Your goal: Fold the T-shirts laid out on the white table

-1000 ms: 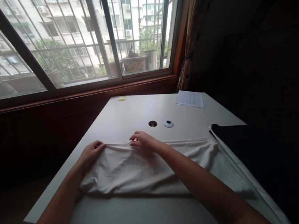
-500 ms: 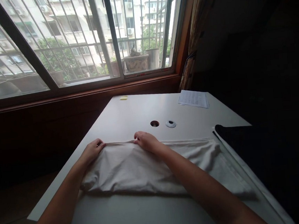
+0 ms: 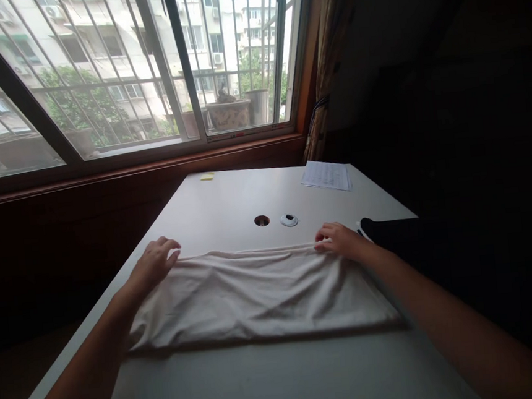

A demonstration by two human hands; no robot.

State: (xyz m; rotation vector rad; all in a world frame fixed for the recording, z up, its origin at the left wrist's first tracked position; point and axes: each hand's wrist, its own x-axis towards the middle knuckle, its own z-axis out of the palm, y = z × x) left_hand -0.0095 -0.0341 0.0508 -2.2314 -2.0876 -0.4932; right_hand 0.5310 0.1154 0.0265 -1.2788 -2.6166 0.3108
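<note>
A light, wrinkled cloth (image 3: 255, 293) lies as a wide band across the white table (image 3: 263, 380), its far edge fairly straight. At the cloth's far left corner is my left hand (image 3: 157, 259), fingers apart and curved, with nothing visible between them. My right hand (image 3: 337, 241) rests at the far edge toward the right end, its thumb and fingers closed on the cloth's edge.
Beyond the cloth are a round hole (image 3: 262, 221) and a round grommet cover (image 3: 289, 220). Papers (image 3: 326, 175) and a yellow note (image 3: 207, 176) lie near the far edge. A dark cloth (image 3: 390, 238) is at the right. A barred window stands behind.
My right hand has moved right along the cloth's far edge. My left hand has let go and opened. The cloth's right end now lies further in, and the view has shifted slightly.
</note>
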